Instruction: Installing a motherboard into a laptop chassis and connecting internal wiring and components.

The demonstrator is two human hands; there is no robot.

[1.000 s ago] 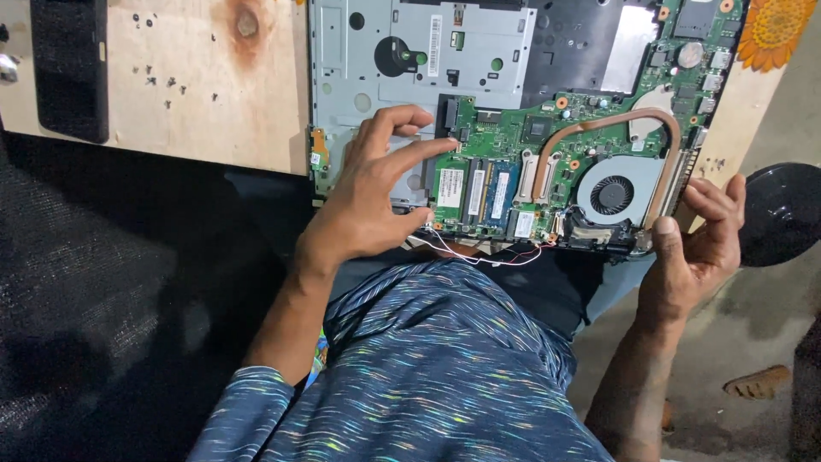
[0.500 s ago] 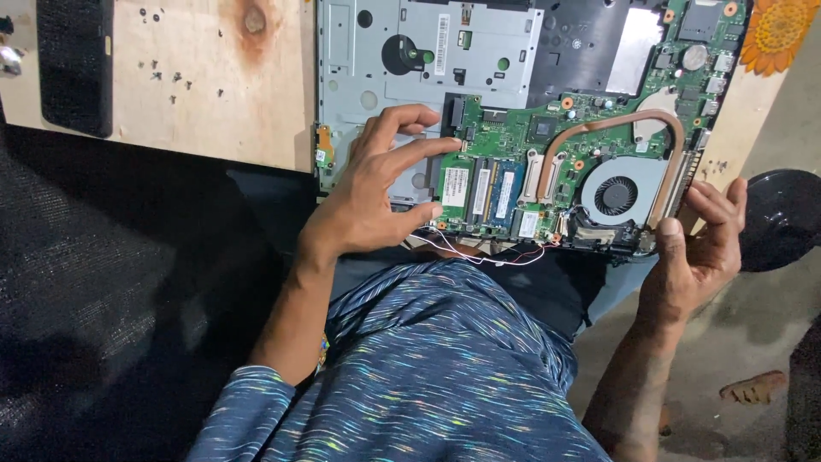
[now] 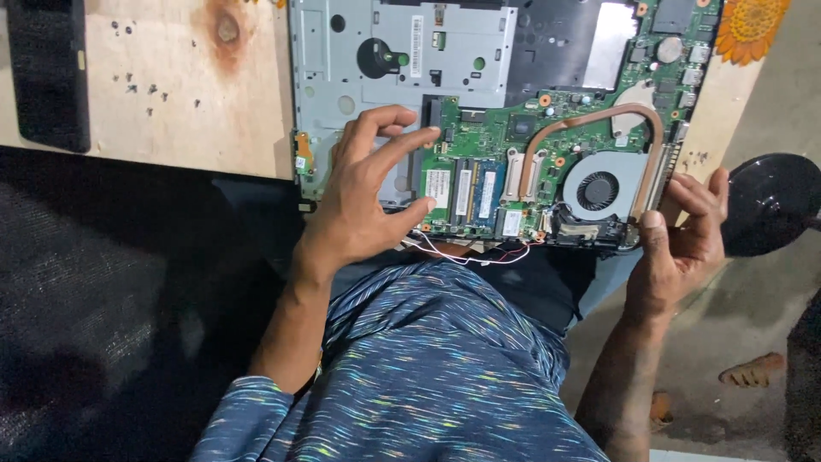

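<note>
Left hand (image 3: 363,201) grip apart over opened laptop (image 3: 479,120); right hand (image 3: 684,235) grip clamped on its corner.

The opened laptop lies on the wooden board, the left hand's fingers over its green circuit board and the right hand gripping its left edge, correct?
Not quite: in the head view the right hand grips the opened laptop's right edge, beside the fan. The left hand is over the green circuit board.

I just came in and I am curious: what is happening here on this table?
A person is working on an opened laptop lying on a wooden table. The left hand rests with spread fingers on the green circuit board, near the memory modules. The right hand grips the laptop's edge beside the cooling fan.
</note>
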